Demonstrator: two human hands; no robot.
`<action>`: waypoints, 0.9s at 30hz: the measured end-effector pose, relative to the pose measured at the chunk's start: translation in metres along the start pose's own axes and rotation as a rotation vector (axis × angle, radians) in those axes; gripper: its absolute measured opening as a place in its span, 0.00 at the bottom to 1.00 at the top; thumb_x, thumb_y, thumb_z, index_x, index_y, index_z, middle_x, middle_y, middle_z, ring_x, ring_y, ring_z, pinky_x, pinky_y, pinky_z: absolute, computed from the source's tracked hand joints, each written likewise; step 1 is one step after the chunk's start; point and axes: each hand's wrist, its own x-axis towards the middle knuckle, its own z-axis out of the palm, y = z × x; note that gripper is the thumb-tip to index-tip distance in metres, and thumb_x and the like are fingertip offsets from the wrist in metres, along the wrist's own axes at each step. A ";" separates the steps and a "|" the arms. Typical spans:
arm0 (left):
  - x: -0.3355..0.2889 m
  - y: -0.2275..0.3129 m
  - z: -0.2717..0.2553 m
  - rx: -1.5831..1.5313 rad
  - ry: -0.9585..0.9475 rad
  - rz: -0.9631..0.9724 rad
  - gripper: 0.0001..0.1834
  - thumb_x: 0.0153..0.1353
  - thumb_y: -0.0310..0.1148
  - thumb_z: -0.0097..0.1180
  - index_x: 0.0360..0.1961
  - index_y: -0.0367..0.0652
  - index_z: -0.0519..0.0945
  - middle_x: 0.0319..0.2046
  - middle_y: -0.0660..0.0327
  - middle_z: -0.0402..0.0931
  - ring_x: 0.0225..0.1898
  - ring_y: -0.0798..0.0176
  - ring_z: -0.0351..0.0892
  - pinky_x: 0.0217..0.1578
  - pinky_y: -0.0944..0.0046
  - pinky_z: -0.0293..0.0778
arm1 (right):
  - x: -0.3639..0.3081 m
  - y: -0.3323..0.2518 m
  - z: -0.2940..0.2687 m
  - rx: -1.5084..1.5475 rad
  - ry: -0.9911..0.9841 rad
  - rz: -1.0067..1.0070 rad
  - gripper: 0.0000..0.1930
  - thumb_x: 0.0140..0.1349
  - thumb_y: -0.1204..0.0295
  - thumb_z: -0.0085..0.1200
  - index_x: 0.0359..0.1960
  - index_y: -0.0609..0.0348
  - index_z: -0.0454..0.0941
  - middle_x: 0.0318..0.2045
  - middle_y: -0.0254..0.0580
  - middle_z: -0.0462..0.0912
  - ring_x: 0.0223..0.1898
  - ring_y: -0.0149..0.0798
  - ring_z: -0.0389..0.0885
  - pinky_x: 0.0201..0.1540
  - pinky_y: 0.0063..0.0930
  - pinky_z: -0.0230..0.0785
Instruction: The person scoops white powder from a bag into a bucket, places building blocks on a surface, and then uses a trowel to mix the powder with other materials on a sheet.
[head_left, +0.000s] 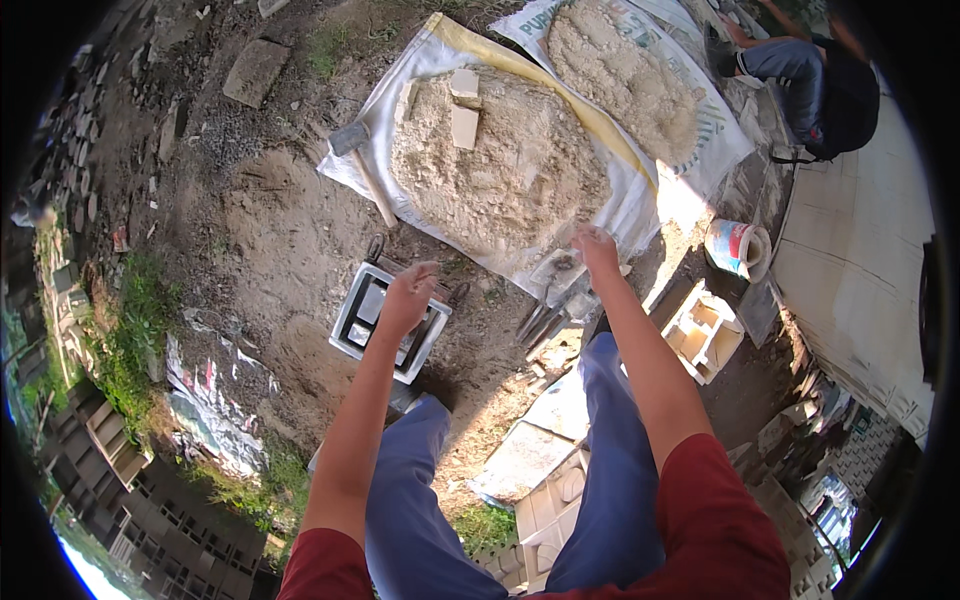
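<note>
My left hand [409, 290] hovers over a rectangular metal mould [354, 307] with looped handles, its fingers apart and nothing visible in them. The mould stands on the dirt, with inner blocks showing in its frame; my forearm hides part of it. My right hand [597, 248], dusty and with loosely bent fingers, holds nothing I can see. It is over the near right edge of a white sack sheet [345, 165]. On that sheet lies a heap of pale sandy mix [500, 190]. A grey flat piece [556, 272] lies just below my right hand.
A hammer [362, 165] rests on the sheet's left edge. Broken pale blocks [464, 125] sit on the heap. To the right are a paint bucket [735, 248] and a cast hollow block [702, 335]. Another person [815, 85] crouches at the far right, beside a second heap [625, 85].
</note>
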 end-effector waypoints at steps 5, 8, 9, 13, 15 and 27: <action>-0.131 0.018 -0.032 0.012 0.010 -0.037 0.20 0.78 0.35 0.56 0.62 0.33 0.82 0.56 0.54 0.87 0.57 0.61 0.84 0.60 0.61 0.77 | -0.119 -0.010 -0.014 0.050 0.065 0.043 0.15 0.76 0.69 0.53 0.60 0.57 0.80 0.48 0.36 0.87 0.46 0.34 0.87 0.47 0.31 0.77; -0.181 0.018 -0.068 0.019 -0.030 -0.081 0.19 0.77 0.35 0.57 0.63 0.36 0.82 0.56 0.57 0.87 0.57 0.63 0.84 0.61 0.61 0.76 | -0.183 -0.015 0.022 0.034 0.030 0.043 0.14 0.77 0.69 0.52 0.59 0.58 0.80 0.49 0.39 0.88 0.46 0.35 0.88 0.48 0.32 0.78; -0.192 0.016 -0.078 0.009 -0.041 -0.070 0.19 0.77 0.36 0.57 0.62 0.37 0.83 0.55 0.57 0.87 0.57 0.63 0.83 0.61 0.61 0.76 | -0.200 -0.010 0.029 0.007 -0.016 0.027 0.15 0.77 0.68 0.52 0.59 0.58 0.80 0.49 0.40 0.88 0.46 0.35 0.88 0.48 0.33 0.78; -0.216 0.020 -0.105 0.073 0.004 -0.132 0.17 0.77 0.36 0.57 0.60 0.38 0.84 0.53 0.59 0.87 0.56 0.64 0.84 0.60 0.62 0.76 | -0.251 0.015 0.049 0.054 -0.029 0.066 0.14 0.75 0.68 0.54 0.56 0.62 0.82 0.44 0.42 0.90 0.42 0.35 0.90 0.39 0.29 0.76; -0.217 0.020 -0.111 0.232 0.055 -0.193 0.17 0.77 0.36 0.57 0.60 0.40 0.84 0.52 0.60 0.88 0.55 0.65 0.84 0.59 0.63 0.75 | -0.269 0.028 0.049 0.081 -0.082 0.091 0.14 0.76 0.67 0.54 0.56 0.61 0.82 0.43 0.42 0.90 0.42 0.34 0.89 0.40 0.29 0.76; -0.185 0.051 -0.038 0.201 -0.151 -0.036 0.18 0.78 0.38 0.57 0.60 0.36 0.83 0.52 0.56 0.87 0.55 0.64 0.84 0.58 0.61 0.76 | -0.309 0.099 0.015 0.102 0.000 0.215 0.15 0.78 0.66 0.52 0.56 0.63 0.81 0.43 0.42 0.89 0.39 0.33 0.87 0.43 0.29 0.79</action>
